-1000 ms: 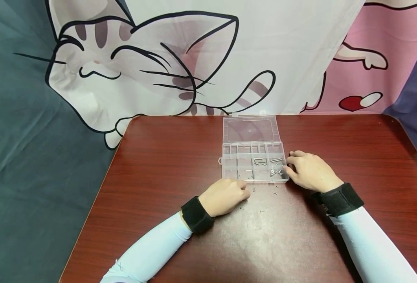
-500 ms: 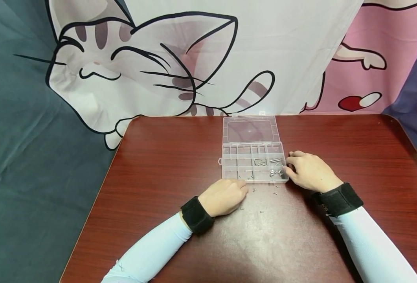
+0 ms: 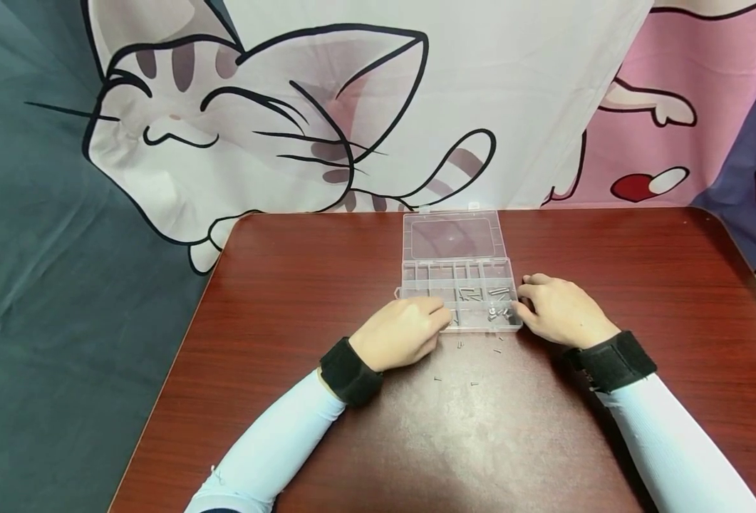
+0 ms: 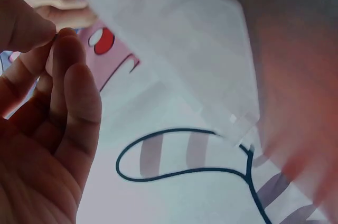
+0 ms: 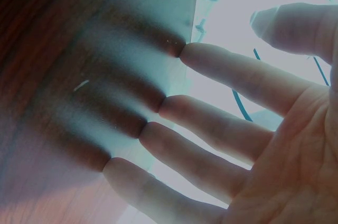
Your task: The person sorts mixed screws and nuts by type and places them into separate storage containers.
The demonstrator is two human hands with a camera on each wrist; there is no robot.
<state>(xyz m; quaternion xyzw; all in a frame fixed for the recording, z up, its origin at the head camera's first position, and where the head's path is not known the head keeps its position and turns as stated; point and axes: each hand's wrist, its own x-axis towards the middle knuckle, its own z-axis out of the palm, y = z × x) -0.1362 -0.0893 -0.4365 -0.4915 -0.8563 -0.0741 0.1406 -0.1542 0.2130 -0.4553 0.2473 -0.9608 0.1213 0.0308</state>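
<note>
A clear plastic compartment box (image 3: 429,283) stands on the table with its lid (image 3: 454,239) folded back. My left hand (image 3: 400,331) is over the box's front left compartments, thumb and fingertips together. In the left wrist view a tiny dark end of a small screw (image 4: 55,37) shows between thumb and index finger; the rest is hidden by the fingers. At the box's right side is my right hand (image 3: 563,310), its fingers extended and fingertips resting on the table, the thumb by the box wall. Silvery bolts (image 3: 470,293) and chunkier hardware (image 3: 496,313) lie in the right compartments.
Several small screws (image 3: 474,384) are scattered on the brown table (image 3: 301,278) in front of the box. Behind the table's back edge hangs a curtain (image 3: 512,71) with a cartoon cat.
My left hand has risen from the table before the box and moved forward over its front left compartments. The right hand stays beside the box.
</note>
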